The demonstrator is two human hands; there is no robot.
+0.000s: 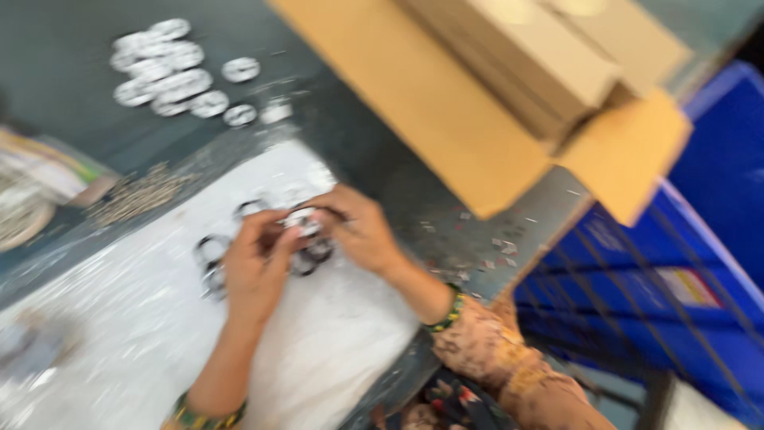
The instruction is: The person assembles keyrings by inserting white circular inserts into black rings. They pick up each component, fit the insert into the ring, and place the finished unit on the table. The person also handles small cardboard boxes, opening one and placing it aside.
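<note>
In the blurred head view, the left hand [253, 267] and right hand [360, 229] meet over a white sheet [151, 318] on the dark surface [374, 151], fingers pinched together on a small ring-shaped part [301, 220] held between them. More dark rings [213, 259] lie on the sheet just beside the left hand. A cluster of silvery discs [171, 68] sits far left, an open cardboard box [509, 87] far right, a blue crate [676, 271] to the right. The step looks like fitting or sorting a ring; the next move seems to call for fine fingertip control.
</note>
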